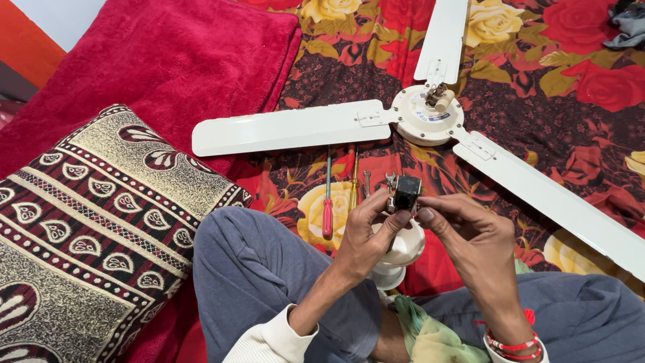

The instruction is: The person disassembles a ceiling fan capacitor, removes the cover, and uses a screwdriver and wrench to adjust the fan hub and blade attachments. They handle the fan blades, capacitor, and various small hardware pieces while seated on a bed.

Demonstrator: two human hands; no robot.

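A small black box-shaped part (pixel 407 193) is pinched between the fingertips of my left hand (pixel 368 235) and my right hand (pixel 470 232), held above my lap. Under the hands sits a white cup-shaped fan cover (pixel 400 258). A white three-bladed ceiling fan (pixel 426 115) lies flat on the flowered bedspread beyond my hands, motor hub up. Between the fan and my knee lie a red-handled screwdriver (pixel 327 209), a yellow-handled screwdriver (pixel 353 183) and a small spanner (pixel 367 182).
A patterned maroon and gold bolster cushion (pixel 87 222) lies at the left, with a red blanket (pixel 161 60) behind it. My crossed legs in blue-grey trousers (pixel 269 275) fill the bottom. A grey cloth (pixel 628 23) sits at the top right corner.
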